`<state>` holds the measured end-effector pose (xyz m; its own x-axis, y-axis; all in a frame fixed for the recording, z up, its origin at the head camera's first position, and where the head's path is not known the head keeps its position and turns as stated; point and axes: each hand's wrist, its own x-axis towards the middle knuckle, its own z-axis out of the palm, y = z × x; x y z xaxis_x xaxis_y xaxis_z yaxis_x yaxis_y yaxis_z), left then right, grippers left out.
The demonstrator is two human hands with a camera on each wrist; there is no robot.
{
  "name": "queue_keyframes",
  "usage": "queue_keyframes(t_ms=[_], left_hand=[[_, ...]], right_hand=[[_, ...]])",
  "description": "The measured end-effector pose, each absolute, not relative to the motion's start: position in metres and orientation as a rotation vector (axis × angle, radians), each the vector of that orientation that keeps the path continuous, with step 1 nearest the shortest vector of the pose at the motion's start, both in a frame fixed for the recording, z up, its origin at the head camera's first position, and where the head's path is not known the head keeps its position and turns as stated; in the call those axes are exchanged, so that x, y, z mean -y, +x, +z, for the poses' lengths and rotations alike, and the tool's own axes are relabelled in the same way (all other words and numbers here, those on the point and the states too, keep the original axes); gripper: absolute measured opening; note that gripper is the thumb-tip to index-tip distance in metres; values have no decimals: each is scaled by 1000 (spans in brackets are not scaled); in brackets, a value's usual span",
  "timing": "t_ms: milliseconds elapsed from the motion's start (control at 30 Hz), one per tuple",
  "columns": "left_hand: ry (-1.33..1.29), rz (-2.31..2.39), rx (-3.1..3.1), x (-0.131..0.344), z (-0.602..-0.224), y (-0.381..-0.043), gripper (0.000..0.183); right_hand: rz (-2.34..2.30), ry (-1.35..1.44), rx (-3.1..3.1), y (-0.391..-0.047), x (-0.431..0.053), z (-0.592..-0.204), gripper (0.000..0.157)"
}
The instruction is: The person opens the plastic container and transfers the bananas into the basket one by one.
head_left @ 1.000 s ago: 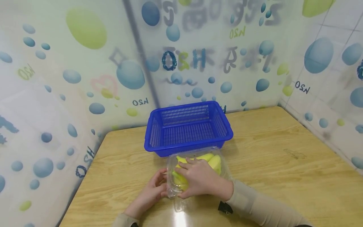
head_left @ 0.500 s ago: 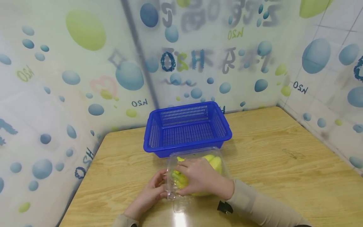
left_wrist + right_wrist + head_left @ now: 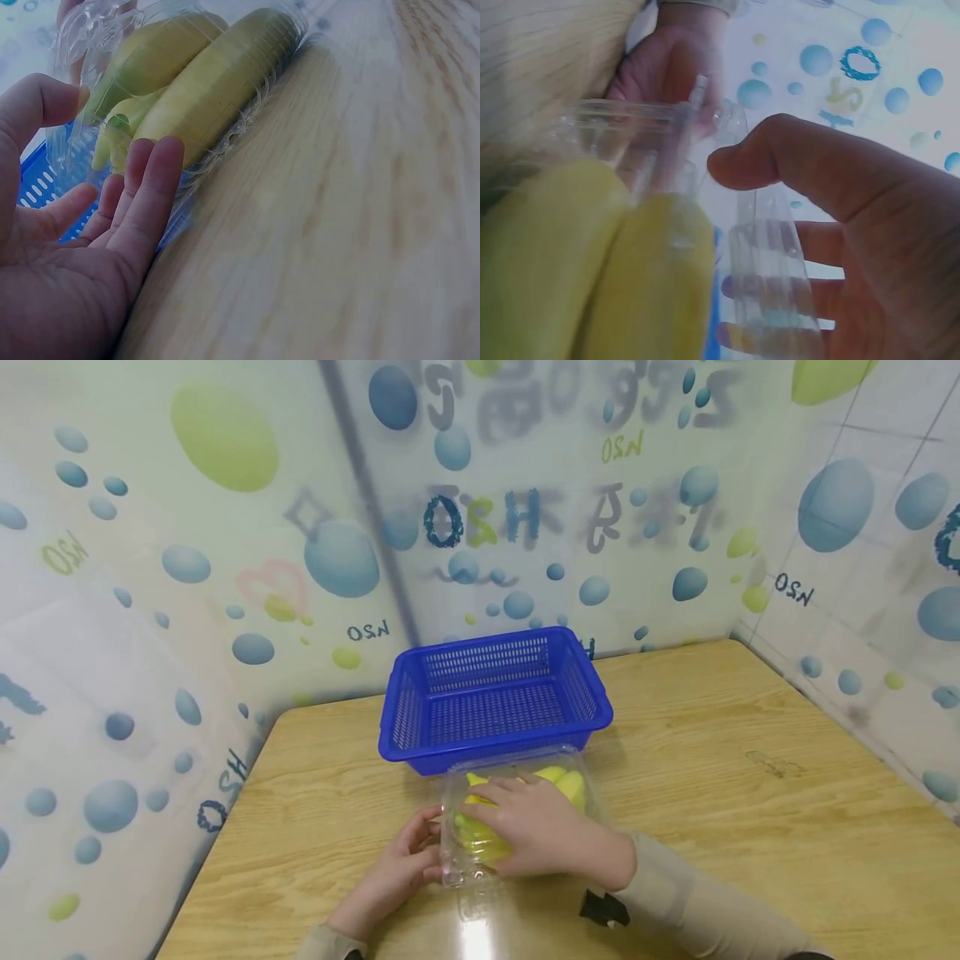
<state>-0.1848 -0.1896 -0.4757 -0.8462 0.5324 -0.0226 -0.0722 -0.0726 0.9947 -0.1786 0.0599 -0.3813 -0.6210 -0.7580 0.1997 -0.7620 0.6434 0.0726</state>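
Observation:
A clear plastic clamshell box (image 3: 452, 870) lies on the table in front of the blue basket, with yellow bananas (image 3: 572, 790) inside. My left hand (image 3: 405, 867) rests against the box's left side. In the left wrist view its extended fingers (image 3: 154, 187) touch the plastic near the bananas (image 3: 217, 79), and the thumb is bent at the box's edge. Spread across the clear lid (image 3: 769, 277) is my right hand (image 3: 543, 827), fingers out flat over the top. It hides part of the bananas. In the right wrist view the thumb (image 3: 780, 154) is beside the lid's edge.
A blue perforated basket (image 3: 495, 745) stands right behind the box, close to the back wall. The wooden table (image 3: 735, 793) extends to both sides. Patterned sheets (image 3: 225, 510) surround it at the back and sides. A small black object (image 3: 604, 908) shows by the right sleeve.
My right hand has shifted slightly to the right over the box, its thumb moving off the near left part of the lid. My left hand, the box and the basket stay nearly still.

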Motion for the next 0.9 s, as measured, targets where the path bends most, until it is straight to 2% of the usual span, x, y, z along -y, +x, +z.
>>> queue_keyframes(t_ms=[167,533,767,900], left_hand=[[488,1975,-1797,190,-477,-185,62],[461,1996,-1805,188,-475,-183,57],[403,1970,-1844,188,-475,-184,60],[439,1985,-1818,189,-476,-184,53]], right_hand=[[48,1242,2692,-177,-67,-369,72],[161,1197,2679,-181,-86,-354,60],[245,1127,2605,-183,-92,-347,46],[288,1104,2554,-187,-95,-344,39]])
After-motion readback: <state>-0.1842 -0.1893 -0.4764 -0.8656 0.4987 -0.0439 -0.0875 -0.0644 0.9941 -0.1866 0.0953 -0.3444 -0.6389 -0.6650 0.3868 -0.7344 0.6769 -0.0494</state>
